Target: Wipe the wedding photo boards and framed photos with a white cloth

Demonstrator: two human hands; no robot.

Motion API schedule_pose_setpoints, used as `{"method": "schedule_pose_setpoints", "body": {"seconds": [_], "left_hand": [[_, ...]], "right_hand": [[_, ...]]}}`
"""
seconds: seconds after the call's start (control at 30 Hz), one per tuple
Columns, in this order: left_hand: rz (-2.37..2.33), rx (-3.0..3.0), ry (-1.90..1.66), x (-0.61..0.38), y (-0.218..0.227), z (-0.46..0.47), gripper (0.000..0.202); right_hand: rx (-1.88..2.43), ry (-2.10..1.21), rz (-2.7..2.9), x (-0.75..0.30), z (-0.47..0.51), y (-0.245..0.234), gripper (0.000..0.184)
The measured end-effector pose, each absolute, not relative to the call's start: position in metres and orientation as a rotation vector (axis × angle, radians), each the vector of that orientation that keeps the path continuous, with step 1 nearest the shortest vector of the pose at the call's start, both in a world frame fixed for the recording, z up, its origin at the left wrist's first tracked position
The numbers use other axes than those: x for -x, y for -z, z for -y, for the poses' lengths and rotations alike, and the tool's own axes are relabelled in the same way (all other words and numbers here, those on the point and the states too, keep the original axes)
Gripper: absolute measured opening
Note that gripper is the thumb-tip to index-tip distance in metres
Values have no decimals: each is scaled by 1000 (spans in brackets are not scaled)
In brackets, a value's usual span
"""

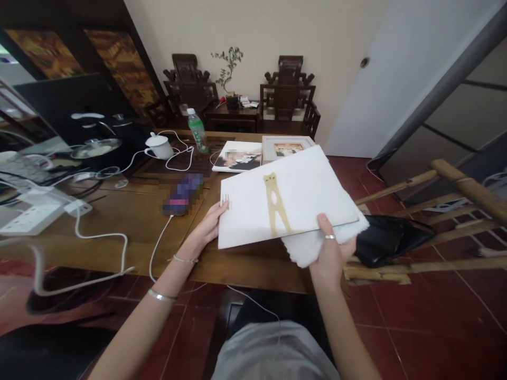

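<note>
A large flat white board (293, 195), like the back of a picture frame with a tan stand strip (274, 203) on it, is held tilted over the wooden table (119, 211). My left hand (208, 227) grips its near left edge, fingers hidden behind it. My right hand (330, 250), a ring on one finger, is closed on its near right edge together with a white cloth (304, 250) that hangs underneath. Beyond the board lie a photo print (237, 157) and a framed picture (285, 148).
A phone (182, 194) on a white cable, a white cup (159, 146), a green bottle (197, 131), a power strip (34, 215) and pans (95, 148) sit to the left. A black bag (390, 238) rests on a bamboo chair (435, 211) at right. Dark carved chairs (288, 97) stand by the wall.
</note>
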State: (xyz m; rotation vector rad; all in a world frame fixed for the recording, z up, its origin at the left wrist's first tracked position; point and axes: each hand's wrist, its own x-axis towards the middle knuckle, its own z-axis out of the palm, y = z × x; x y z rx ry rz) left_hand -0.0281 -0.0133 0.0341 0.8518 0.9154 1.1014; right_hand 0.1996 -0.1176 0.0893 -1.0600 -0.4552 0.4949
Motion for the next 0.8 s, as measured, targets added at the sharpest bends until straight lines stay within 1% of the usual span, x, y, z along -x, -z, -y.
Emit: {"method": "schedule_pose_setpoints", "body": {"seconds": [0.07,0.13,0.17,0.2,0.23,0.3,0.33,0.4,0.5,0.63,0.8], "left_hand": [[-994,-804,-1117,30,-40,13,22],[-1057,-784,-1118,32,-43,12,19],[-1080,-786,-1119,34,-44,12,19],[-1100,-793,-1121,35,-45,11,19],[-1118,-803,-1118,36,-45,11,19],[-1146,-829,-1100,37,-43,10,22],[-1156,-847,-1087,37,-41,9,23],[-1170,-889,-1063,36,-38,8,27],[-1207,-949,-1023,37,-34,5,36],[-1322,-1145,-941,40,-33,4,52],[-1653,-1705,-996,42,-40,7,58]], "right_hand": [[1073,-411,430,-217,121,-81,65],[1128,-225,462,-239,122,-74,62],[1186,-100,517,-251,122,-71,57],[1260,35,608,-264,123,-69,48],[1338,161,754,-277,123,-68,36],[1442,318,1209,-297,124,-68,9],[1437,344,1483,-304,125,-68,8],[1332,336,1971,-308,126,-70,19],[1220,324,2325,-297,126,-69,32],[1280,244,2467,-281,120,-60,41],[1285,151,2496,-280,106,-52,45]]}}
